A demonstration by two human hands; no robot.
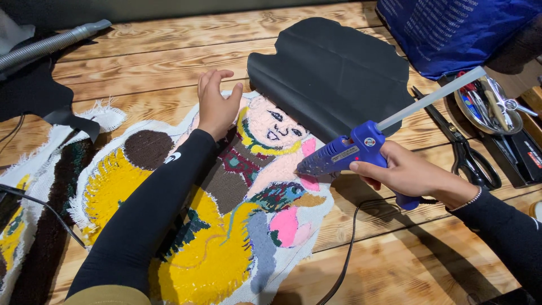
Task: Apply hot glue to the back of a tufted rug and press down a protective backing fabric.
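A: Tufted rug piece (pixel 226 226), the colourful figure one, lies face up on the wooden table (pixel 395 265), its head end tucked against the folded-back black backing fabric (pixel 333 68). Why the flat palm?

B: The left hand (pixel 216 104) lies open on the top edge, fingers spread, gripping nothing; I'd judge it pins the rug flat.

A: And the other?

B: The right hand (pixel 403 172) is closed around the blue glue gun (pixel 353 152), finger at the trigger, nozzle down at the pink edge by the fold; its cord (pixel 347 248) trails toward the viewer. Scissors (pixel 466 149) lie near
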